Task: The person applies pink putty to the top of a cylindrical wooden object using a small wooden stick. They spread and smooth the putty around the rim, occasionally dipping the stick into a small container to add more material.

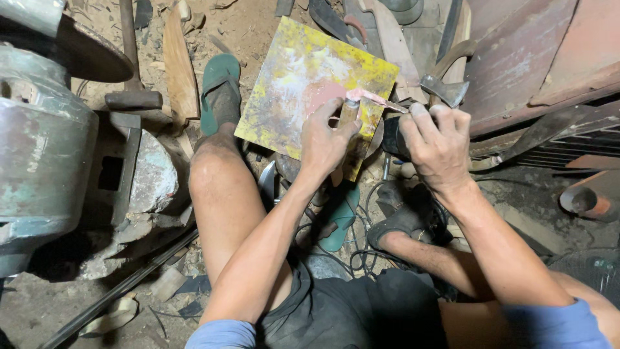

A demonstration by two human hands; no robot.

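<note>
**Hands at a smeared mixing board, seen from above**

Left hand (pixel 326 139), reaching forward from a bent elbow, pinches a putty knife (pixel 361 100) by its handle, fingers closed round it; the pink-coated blade points toward 3 o'clock. Right hand (pixel 436 142) curls tightly over a dark object (pixel 392 137) whose kind cannot be told, just beside the blade tip. Largest nearby, at 9 o'clock, stands a green machine housing (pixel 39 148). At 12 o'clock, under the knife, lies the yellow board (pixel 290 84), tilted and smeared with pink paste. At 11 o'clock a green sandal (pixel 219 87) covers one foot; a hatchet (pixel 444 87) lies at 1 o'clock. A hammer (pixel 132 64) rests at 10 o'clock.
</note>
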